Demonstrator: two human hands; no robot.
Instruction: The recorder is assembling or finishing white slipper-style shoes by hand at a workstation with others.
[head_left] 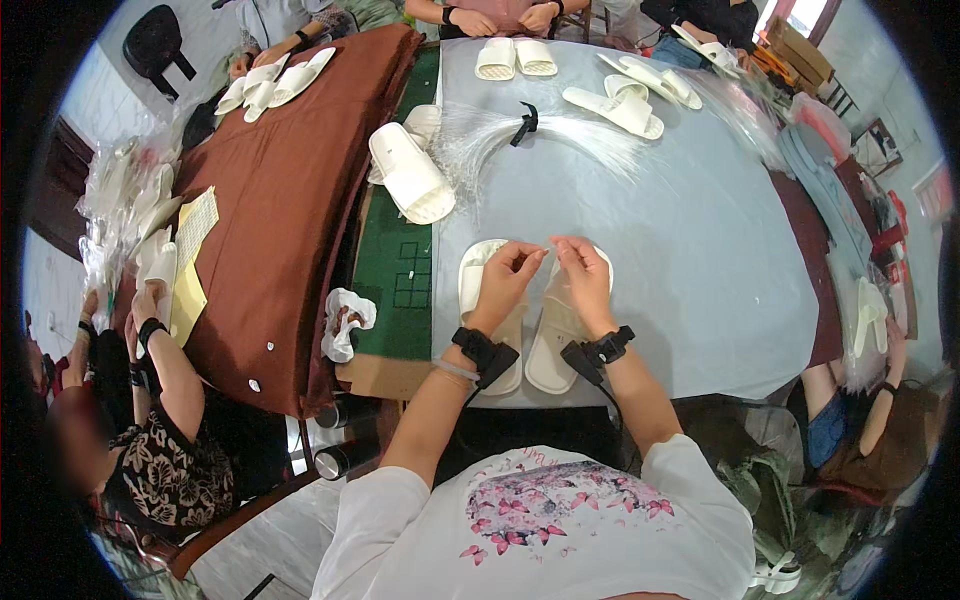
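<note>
Both grips are pinched shut: your left hand (508,272) and your right hand (582,272) each press finger and thumb together on a thin clear strand (547,249) that runs between them. You hold it just above a pair of white slippers (556,335) lying side by side on the grey bench (690,250), close to you. I think you are in the step of fixing this strand onto the slippers, but it is too thin to see where its ends go. The next move looks like it needs slow, careful fingers and a tight pinch so the strand does not slip. A bundle of the same clear strands (540,135) lies farther off, with another white slipper (410,172) to its left.
</note>
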